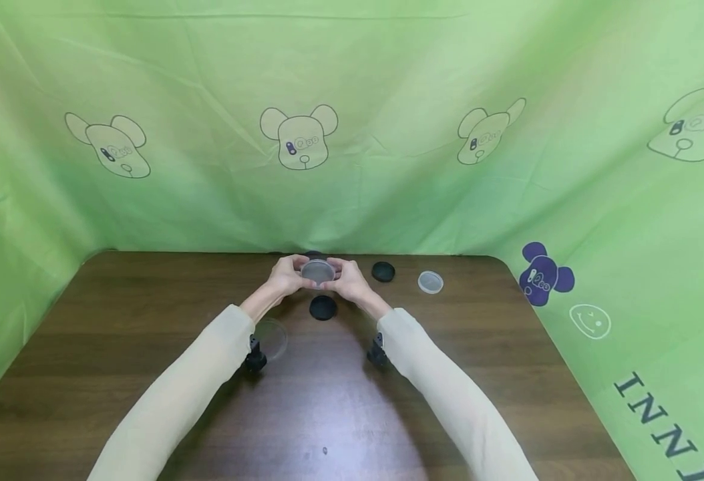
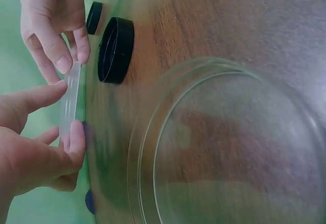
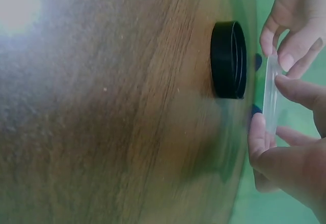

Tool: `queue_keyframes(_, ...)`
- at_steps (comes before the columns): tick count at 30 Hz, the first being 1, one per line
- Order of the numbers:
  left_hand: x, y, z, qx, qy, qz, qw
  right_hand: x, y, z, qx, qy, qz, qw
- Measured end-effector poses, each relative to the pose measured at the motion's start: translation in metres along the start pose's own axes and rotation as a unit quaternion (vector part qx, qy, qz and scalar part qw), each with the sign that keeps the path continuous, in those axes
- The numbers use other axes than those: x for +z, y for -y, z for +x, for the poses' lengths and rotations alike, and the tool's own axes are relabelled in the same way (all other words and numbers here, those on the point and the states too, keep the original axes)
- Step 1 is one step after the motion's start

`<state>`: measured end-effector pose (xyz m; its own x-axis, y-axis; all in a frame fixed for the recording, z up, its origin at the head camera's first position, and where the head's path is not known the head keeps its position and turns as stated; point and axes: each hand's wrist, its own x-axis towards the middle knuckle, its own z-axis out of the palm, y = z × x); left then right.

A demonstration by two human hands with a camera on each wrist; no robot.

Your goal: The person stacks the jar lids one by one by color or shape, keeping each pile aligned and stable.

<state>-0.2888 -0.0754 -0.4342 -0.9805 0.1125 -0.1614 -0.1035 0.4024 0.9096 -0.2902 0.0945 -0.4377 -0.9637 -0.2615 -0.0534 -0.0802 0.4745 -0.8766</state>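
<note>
On the brown wooden table point(image 1: 328, 401) lie a clear round dish point(image 1: 276, 339), then a black round cap point(image 1: 323, 308); beyond, the left hand point(image 1: 285, 274) and right hand point(image 1: 350, 280) pinch a translucent round plastic disc point(image 1: 318, 271), apparently steadying it; the next move would need even pressure.

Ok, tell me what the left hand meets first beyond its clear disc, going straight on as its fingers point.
Probably the right hand, gripping the opposite edge of the clear disc; the left hand points roughly that way, though depth is unclear.
</note>
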Motion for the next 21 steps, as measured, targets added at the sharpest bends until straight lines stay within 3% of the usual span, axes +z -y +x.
queue_keyframes(8,-0.007,0.006,-0.021,0.003,0.012,-0.013,0.9998,0.009,0.005,-0.016,-0.019,0.007,-0.010,0.9998)
queue_keyframes(15,-0.007,0.001,-0.038,0.041,0.010,-0.021,0.9989,0.006,0.013,-0.031,-0.024,-0.017,-0.026,0.9992)
queue_keyframes(21,-0.006,0.000,-0.050,0.051,0.011,-0.017,0.9985,0.007,0.019,-0.044,-0.020,-0.027,-0.025,0.9991)
